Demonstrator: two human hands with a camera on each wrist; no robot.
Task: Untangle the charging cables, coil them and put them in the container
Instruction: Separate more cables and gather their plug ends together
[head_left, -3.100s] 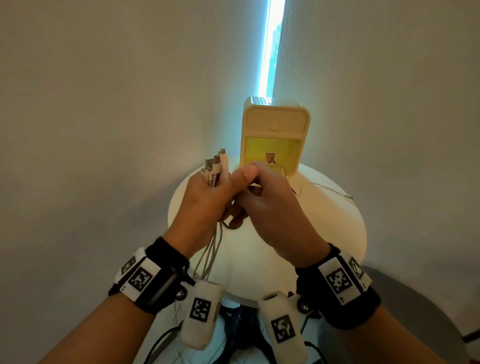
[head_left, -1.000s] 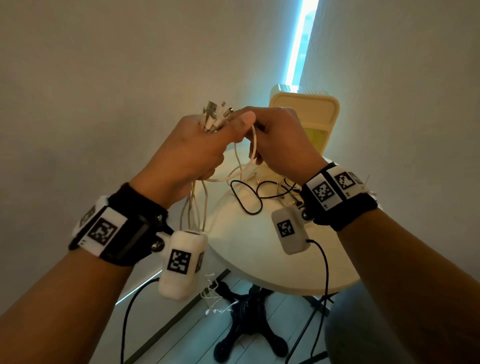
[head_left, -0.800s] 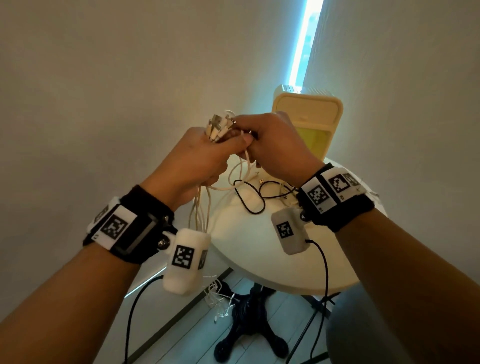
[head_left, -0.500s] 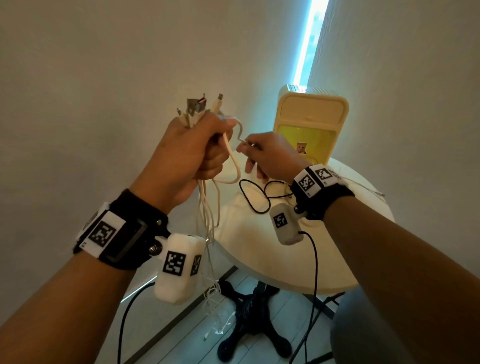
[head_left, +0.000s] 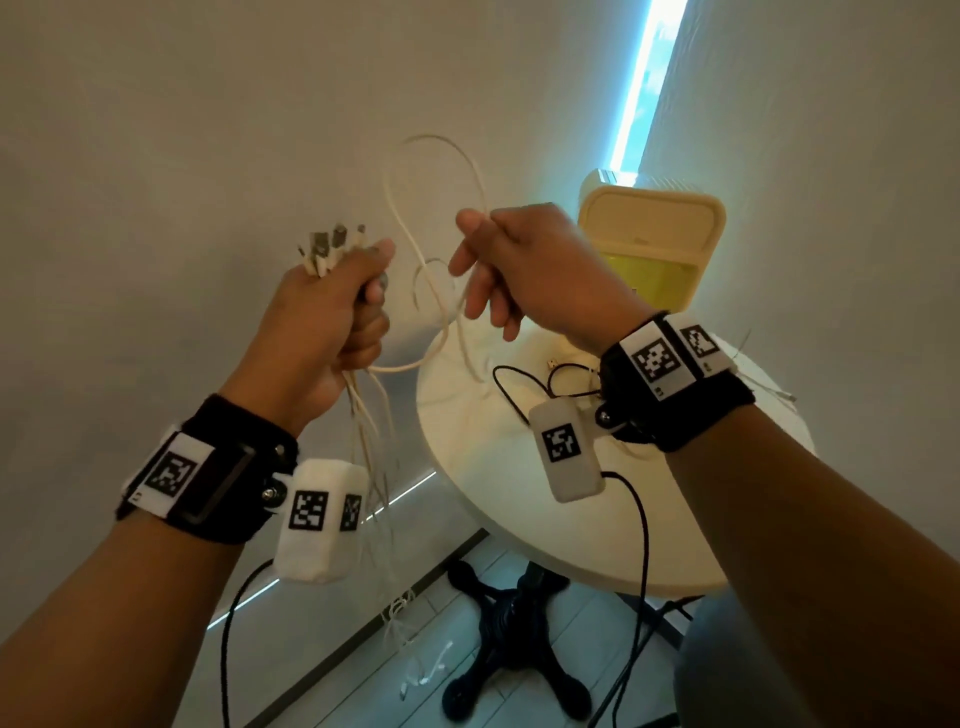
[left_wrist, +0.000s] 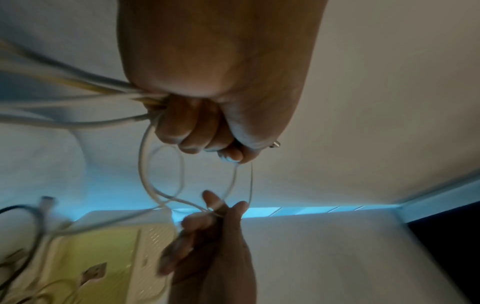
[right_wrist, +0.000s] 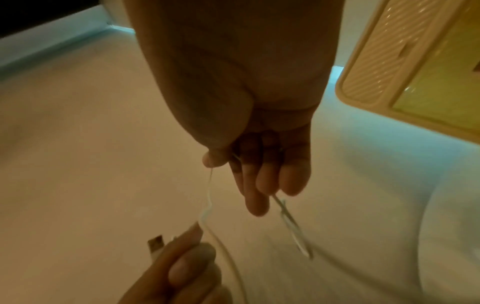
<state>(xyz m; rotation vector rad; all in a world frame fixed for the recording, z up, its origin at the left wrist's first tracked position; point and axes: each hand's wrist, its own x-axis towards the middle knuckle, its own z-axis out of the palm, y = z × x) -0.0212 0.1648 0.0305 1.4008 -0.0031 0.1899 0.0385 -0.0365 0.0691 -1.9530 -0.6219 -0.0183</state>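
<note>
My left hand (head_left: 332, 306) grips a bundle of white charging cables (head_left: 371, 441) in a fist, raised above the floor left of the table. Their plugs (head_left: 330, 244) stick up out of the fist and the long ends hang down to the floor. My right hand (head_left: 511, 260) pinches one white cable between thumb and forefinger. That cable (head_left: 441, 171) arches in a tall loop between the two hands. The left wrist view shows the fist (left_wrist: 205, 131) with the loop (left_wrist: 166, 174) running to the right hand (left_wrist: 215, 226). A cream and yellow container (head_left: 654, 239) stands at the back of the table.
A round white table (head_left: 493, 467) on a black star base (head_left: 514, 634) stands to the right. A black cable (head_left: 519, 384) and a small white plug (head_left: 553, 362) lie on it. Grey walls close in left and right. Wrist camera leads hang below both arms.
My hands have drawn apart. The right hand has pulled one white cable out of the bundle and up into a tall loop. The left fist still holds the bundle.
</note>
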